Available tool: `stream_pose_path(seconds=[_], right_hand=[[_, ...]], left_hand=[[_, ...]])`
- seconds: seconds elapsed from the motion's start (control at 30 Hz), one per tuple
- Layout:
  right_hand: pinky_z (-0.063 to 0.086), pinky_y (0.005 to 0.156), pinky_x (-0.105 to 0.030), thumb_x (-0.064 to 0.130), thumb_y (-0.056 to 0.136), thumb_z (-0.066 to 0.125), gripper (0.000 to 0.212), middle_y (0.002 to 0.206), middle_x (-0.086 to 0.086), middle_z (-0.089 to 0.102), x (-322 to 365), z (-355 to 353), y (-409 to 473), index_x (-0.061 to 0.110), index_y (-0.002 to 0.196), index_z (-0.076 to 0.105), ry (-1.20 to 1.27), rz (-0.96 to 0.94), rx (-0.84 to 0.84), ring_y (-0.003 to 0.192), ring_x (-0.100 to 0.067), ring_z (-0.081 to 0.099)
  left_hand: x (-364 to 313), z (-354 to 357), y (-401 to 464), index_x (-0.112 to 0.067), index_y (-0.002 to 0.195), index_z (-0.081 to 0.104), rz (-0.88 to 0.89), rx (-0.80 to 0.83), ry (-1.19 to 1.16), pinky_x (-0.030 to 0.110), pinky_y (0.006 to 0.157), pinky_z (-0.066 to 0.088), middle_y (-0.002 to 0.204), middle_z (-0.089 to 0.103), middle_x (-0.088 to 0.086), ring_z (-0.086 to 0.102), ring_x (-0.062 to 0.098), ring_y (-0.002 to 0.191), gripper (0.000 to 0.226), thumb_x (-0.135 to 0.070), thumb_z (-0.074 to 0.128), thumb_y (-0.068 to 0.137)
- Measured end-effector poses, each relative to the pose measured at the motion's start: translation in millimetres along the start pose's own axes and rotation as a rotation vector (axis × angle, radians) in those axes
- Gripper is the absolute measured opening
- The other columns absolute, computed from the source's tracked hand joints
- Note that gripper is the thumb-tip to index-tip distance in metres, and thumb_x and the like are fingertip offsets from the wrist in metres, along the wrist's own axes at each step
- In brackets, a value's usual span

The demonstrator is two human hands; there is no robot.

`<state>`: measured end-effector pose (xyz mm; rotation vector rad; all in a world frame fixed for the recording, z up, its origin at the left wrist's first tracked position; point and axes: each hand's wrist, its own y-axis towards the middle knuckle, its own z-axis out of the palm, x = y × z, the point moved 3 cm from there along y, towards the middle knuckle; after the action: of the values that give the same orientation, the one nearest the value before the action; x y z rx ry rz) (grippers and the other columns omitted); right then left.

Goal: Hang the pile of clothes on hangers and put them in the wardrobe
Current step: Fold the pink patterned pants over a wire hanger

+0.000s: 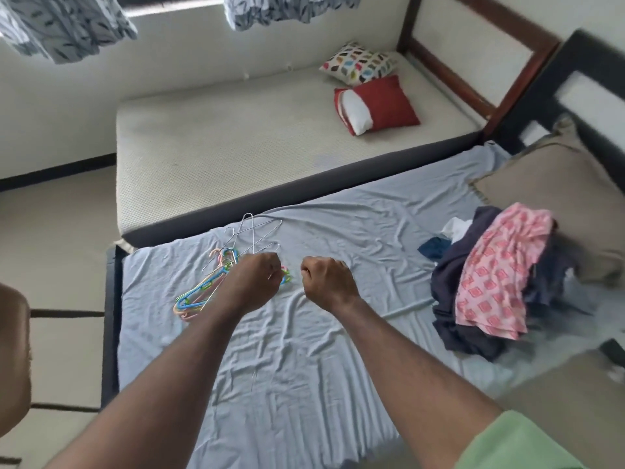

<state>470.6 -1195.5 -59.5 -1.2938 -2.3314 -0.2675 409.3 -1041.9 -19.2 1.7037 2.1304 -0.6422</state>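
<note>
A pile of clothes lies on the right of the blue-sheeted bed (304,360), with a pink patterned garment (500,269) on top of dark navy ones (453,292). At the bed's left lie coloured plastic hangers (198,294) and thin wire hangers (252,233). My left hand (253,282) is a closed fist just over the hangers; I see no hanger clearly gripped in it. About a hand's width to its right, my right hand (326,282) is also a closed fist above the bare sheet. No wardrobe is in view.
A beige pillow (548,184) sits behind the clothes pile. Beyond the bed is a second white mattress (253,140) with a red cushion (382,103) and a patterned cushion (358,62). Patterned curtains (64,25) hang above. Tiled floor (61,231) lies left.
</note>
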Motion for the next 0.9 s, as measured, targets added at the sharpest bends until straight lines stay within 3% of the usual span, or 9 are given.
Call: stream_pose_path(seconds=[0.37,0.5,0.67,0.9], right_hand=[[0.045,0.074,-0.039,0.021,0.093,0.053,0.018,0.087,-0.014,0.071,-44,-59,-103,0.009,0.082,0.061,-0.061,0.154,-0.146,0.082,-0.042,0.065],[0.047,0.07,-0.041,0.021,0.095,0.052,0.02,0.085,-0.016,0.071,-81,-89,-137,0.009,0.083,0.064,-0.13,0.219,-0.214,0.08,-0.041,0.067],[0.047,0.06,-0.04,0.022,0.093,0.055,0.023,0.075,-0.019,0.069,-134,-124,-169,0.009,0.075,0.062,-0.166,0.322,-0.33,0.069,-0.042,0.067],[0.049,0.066,-0.041,0.027,0.096,0.05,0.027,0.085,-0.021,0.071,-232,-142,-203,0.008,0.089,0.068,-0.136,0.458,-0.345,0.078,-0.042,0.067]], left_hand=[[-94,35,-27,-0.02,0.078,0.067,0.185,0.102,0.027,0.042,0.07,0.055,0.076,0.072,0.007,0.067,0.036,0.079,0.01,-0.021,0.062,0.087],[-146,59,-26,-0.02,0.079,0.066,0.273,0.178,0.005,0.042,0.072,0.056,0.08,0.073,0.006,0.067,0.035,0.083,0.019,-0.033,0.052,0.082],[-213,93,-12,-0.019,0.086,0.068,0.365,0.212,0.015,0.043,0.076,0.056,0.088,0.073,0.006,0.066,0.033,0.087,0.013,-0.027,0.059,0.09],[-288,166,13,-0.011,0.085,0.069,0.464,0.273,0.034,0.046,0.071,0.055,0.085,0.074,0.01,0.067,0.037,0.083,0.016,-0.024,0.059,0.089]])
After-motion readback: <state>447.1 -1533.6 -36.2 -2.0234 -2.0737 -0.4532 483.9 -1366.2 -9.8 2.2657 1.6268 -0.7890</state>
